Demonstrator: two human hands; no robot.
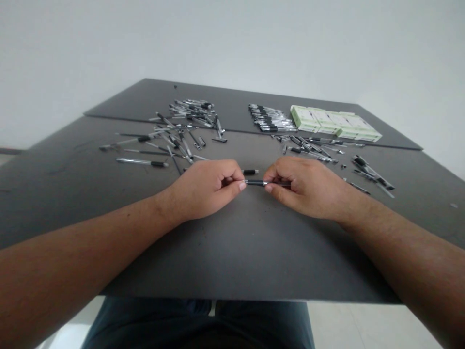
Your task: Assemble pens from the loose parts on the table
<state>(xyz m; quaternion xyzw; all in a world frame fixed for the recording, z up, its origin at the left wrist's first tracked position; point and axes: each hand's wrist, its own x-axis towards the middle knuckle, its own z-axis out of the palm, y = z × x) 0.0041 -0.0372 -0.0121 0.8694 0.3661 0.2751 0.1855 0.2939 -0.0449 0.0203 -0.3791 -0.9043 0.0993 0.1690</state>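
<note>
Between both hands, level above the front of the dark table (232, 252), is a pen (255, 182) with a black grip section. My left hand (214, 186) pinches its left end between thumb and fingers. On the other end, my right hand (301, 186) is closed in a similar pinch, and a dark length of the pen shows along its fingers. Just behind the held pen lies another pen with a black grip (250, 172), partly hidden by my left hand. The pen's ends are covered by my fingers.
Loose pens and pen parts (178, 138) lie scattered at the left. A neat row of pens (271, 118) sits at the back beside green and white boxes (334, 123). More caps and parts (308, 148) lie behind my right hand, with several pens (374, 174) farther right.
</note>
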